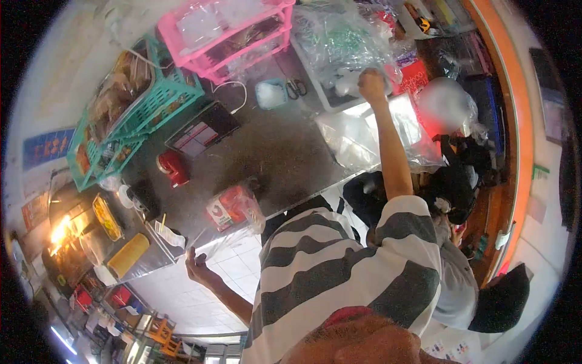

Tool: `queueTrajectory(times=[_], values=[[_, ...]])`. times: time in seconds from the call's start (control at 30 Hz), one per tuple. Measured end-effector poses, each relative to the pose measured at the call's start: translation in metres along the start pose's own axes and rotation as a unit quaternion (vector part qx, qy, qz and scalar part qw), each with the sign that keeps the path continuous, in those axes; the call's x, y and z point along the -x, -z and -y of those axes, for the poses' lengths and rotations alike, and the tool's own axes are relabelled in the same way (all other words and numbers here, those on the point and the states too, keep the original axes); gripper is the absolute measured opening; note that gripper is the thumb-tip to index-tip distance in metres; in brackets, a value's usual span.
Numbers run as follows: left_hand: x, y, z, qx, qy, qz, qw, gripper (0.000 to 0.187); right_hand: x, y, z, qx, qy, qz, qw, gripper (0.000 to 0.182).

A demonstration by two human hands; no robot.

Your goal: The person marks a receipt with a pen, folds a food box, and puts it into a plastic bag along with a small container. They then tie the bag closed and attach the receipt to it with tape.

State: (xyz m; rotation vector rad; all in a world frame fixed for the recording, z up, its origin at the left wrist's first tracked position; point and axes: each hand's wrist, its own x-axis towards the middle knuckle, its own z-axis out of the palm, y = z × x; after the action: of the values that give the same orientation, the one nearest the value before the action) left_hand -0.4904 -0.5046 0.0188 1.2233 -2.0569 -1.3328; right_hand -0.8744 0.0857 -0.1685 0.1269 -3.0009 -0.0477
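My right hand point(373, 86) reaches forward over the grey tray point(330, 103), its fingers closed at the clear plastic bags point(339, 45) heaped there; what it grips is too small to tell. Near the table's front edge, my left hand point(199, 264) has its fingers pinched on thin clear plastic. This plastic stretches toward a red and white package point(230, 209) in a clear bag, lying at the table edge. Shiny clear packaging point(357, 136) lies just below the tray.
Ahead stand a pink basket point(227, 60) and green baskets point(139, 115). A tablet point(203, 130), scissors point(296, 89), a small blue container point(271, 94) and a red object point(173, 168) are on the dark table point(273, 151). Another person point(458, 285) is close at my right.
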Motion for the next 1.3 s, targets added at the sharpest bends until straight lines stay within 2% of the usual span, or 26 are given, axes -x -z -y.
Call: queueTrajectory(times=[0.07, 0.1, 0.23, 0.3, 0.33, 0.4, 0.43, 0.53, 0.6, 0.63, 0.7, 0.73, 0.8, 0.83, 0.87, 0.93, 1.0, 1.03, 1.07, 1.13, 1.17, 1.2, 1.23, 1.27, 1.3], values=[[0.008, -0.002, -0.004, 0.003, -0.034, -0.015, 0.999, 0.032, -0.005, 0.003, -0.017, -0.152, 0.034, -0.025, 0.987, 0.004], [0.009, -0.002, -0.002, 0.003, -0.03, -0.016, 0.999, 0.032, -0.008, 0.005, -0.023, -0.182, 0.062, -0.046, 0.98, 0.004], [0.006, -0.003, 0.005, 0.0, 0.005, -0.007, 1.0, 0.034, -0.011, 0.024, -0.031, -0.179, 0.033, -0.028, 0.983, 0.007], [0.005, -0.005, 0.003, 0.0, 0.008, -0.005, 1.0, 0.035, -0.012, 0.037, -0.027, -0.172, -0.036, -0.007, 0.984, 0.012], [0.005, -0.006, -0.001, -0.01, 0.007, -0.008, 1.0, 0.036, -0.013, 0.028, -0.035, -0.172, -0.035, -0.007, 0.984, 0.012], [0.004, -0.007, -0.003, -0.021, 0.005, -0.01, 1.0, 0.036, -0.016, 0.023, -0.047, -0.168, 0.049, 0.019, 0.984, 0.016], [0.003, -0.007, -0.002, -0.001, 0.006, -0.009, 1.0, 0.036, -0.016, 0.026, -0.049, -0.168, 0.049, 0.019, 0.984, 0.016], [0.0, -0.009, 0.004, 0.027, 0.008, -0.007, 1.0, 0.037, -0.016, 0.052, -0.055, -0.217, 0.013, 0.055, 0.974, 0.019], [0.0, -0.01, 0.002, 0.033, 0.009, -0.007, 0.999, 0.037, -0.016, 0.068, -0.051, -0.22, -0.094, 0.085, 0.967, 0.017], [0.002, -0.012, -0.002, 0.012, -0.005, -0.002, 1.0, 0.038, -0.016, 0.057, -0.061, -0.219, -0.093, 0.084, 0.968, 0.017], [0.003, -0.013, -0.006, -0.008, -0.017, 0.002, 1.0, 0.038, -0.02, 0.04, -0.086, -0.15, 0.027, 0.032, 0.988, 0.02], [0.002, -0.013, -0.006, -0.002, -0.019, 0.008, 1.0, 0.038, -0.021, 0.045, -0.095, -0.149, 0.028, 0.033, 0.988, 0.02], [0.0, -0.011, -0.004, 0.005, -0.019, 0.016, 1.0, 0.038, -0.021, 0.052, -0.116, -0.282, -0.034, 0.115, 0.952, 0.034], [-0.002, -0.01, -0.001, 0.005, -0.005, 0.01, 1.0, 0.038, -0.02, 0.053, -0.123, -0.281, -0.035, 0.115, 0.952, 0.034], [-0.005, -0.009, 0.002, 0.006, 0.01, 0.006, 1.0, 0.038, -0.017, 0.052, -0.129, -0.335, -0.117, 0.125, 0.926, 0.03], [-0.013, -0.008, 0.014, 0.042, 0.015, 0.006, 0.999, 0.038, -0.013, 0.081, -0.116, -0.385, -0.195, 0.133, 0.892, 0.026], [-0.016, -0.006, 0.019, 0.077, 0.021, 0.001, 0.997, 0.039, -0.003, 0.169, -0.056, -0.554, -0.208, 0.022, 0.806, 0.023], [-0.016, -0.003, 0.02, 0.088, -0.006, 0.022, 0.996, 0.039, -0.007, 0.158, -0.075, -0.404, -0.215, 0.023, 0.889, 0.019], [-0.018, 0.001, 0.021, 0.098, -0.033, 0.044, 0.994, 0.039, -0.001, 0.161, -0.069, -0.404, -0.215, 0.025, 0.889, 0.019], [-0.031, 0.007, 0.037, 0.07, -0.029, 0.054, 0.996, 0.038, 0.002, 0.186, -0.047, -0.518, -0.193, -0.155, 0.818, 0.024], [-0.037, 0.015, 0.051, 0.039, -0.024, 0.059, 0.997, 0.038, 0.011, 0.221, -0.016, -0.512, -0.24, -0.171, 0.807, 0.029], [-0.046, 0.023, 0.077, 0.146, 0.009, 0.067, 0.987, 0.036, 0.018, 0.237, 0.01, -0.539, -0.237, -0.212, 0.78, 0.03], [-0.046, 0.02, 0.069, 0.157, 0.015, 0.074, 0.985, 0.036, 0.026, 0.244, 0.041, -0.578, -0.215, -0.234, 0.752, 0.031], [-0.041, 0.009, 0.045, 0.182, 0.032, 0.041, 0.982, 0.037, 0.037, 0.25, 0.078, -0.621, -0.194, -0.233, 0.723, 0.032], [-0.044, 0.013, 0.056, 0.147, 0.059, 0.049, 0.986, 0.042, 0.05, 0.248, 0.119, -0.663, -0.175, -0.212, 0.696, 0.033]])
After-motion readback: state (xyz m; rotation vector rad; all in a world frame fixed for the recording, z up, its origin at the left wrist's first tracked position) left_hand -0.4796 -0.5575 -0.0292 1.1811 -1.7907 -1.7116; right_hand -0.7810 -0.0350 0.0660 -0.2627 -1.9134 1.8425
